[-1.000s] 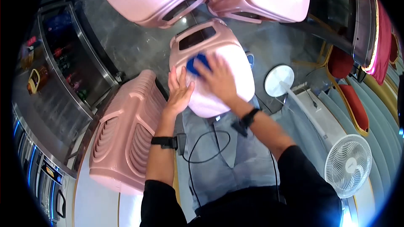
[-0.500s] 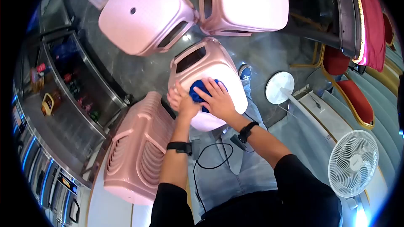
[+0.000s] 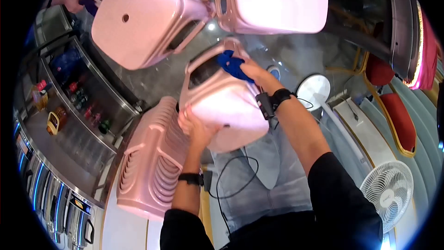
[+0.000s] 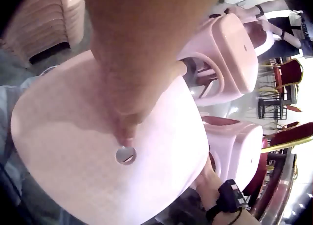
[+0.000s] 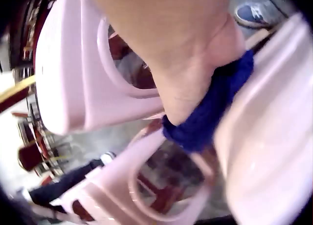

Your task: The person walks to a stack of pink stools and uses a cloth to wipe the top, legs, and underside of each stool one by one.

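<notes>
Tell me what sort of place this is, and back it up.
Probably a restaurant or similar eating place, though no sign confirms it: there are red-and-gold chairs, several pink stools, and a steel unit with bottles on it.

Stool stack (image 3: 149,164) left of handled stool (image 3: 233,104), two stools (image 3: 138,23) ahead, open floor (image 3: 157,79) between

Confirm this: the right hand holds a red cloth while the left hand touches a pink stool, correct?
No, the cloth is blue, as the head view shows. The right hand does hold it, and the left hand does touch a pink stool.
</notes>
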`<action>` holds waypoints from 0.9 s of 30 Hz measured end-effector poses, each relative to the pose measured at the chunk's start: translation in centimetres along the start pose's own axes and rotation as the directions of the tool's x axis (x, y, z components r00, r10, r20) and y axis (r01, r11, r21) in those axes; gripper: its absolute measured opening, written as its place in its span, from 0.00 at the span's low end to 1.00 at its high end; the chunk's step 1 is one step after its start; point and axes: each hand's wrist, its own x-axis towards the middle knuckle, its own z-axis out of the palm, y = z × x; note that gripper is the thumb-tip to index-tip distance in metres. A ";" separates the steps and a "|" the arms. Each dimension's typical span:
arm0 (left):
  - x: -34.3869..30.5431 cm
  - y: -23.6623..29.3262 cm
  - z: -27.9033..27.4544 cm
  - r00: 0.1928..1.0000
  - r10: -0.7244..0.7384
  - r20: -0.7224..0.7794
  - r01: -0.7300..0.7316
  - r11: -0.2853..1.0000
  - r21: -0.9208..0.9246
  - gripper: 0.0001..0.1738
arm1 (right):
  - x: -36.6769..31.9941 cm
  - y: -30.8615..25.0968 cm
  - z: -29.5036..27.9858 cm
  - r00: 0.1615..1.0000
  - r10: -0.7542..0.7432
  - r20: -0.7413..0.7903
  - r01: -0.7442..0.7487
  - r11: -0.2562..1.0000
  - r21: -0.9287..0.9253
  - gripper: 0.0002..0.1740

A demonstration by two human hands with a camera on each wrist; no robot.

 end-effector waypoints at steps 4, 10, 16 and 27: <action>-2.2 -0.7 0.1 0.997 -0.019 0.072 0.015 0.998 0.053 0.76 | 0.9 7.0 1.5 0.967 0.131 -0.218 -0.092 0.980 0.179 0.25; 5.2 -0.3 -0.5 0.923 0.145 0.357 -0.093 0.983 -0.159 0.45 | -4.5 13.7 4.0 0.974 0.208 -0.092 -0.202 0.977 0.067 0.51; 4.3 1.7 3.3 0.708 0.097 0.700 0.096 0.968 -0.231 0.48 | -15.1 9.4 11.6 0.905 -0.026 -0.425 -0.147 0.917 -0.370 0.59; -10.6 4.3 -5.5 0.819 0.084 0.568 -0.024 0.993 -0.113 0.29 | -5.0 6.5 1.4 0.594 -0.590 -0.547 0.214 0.771 -0.599 0.19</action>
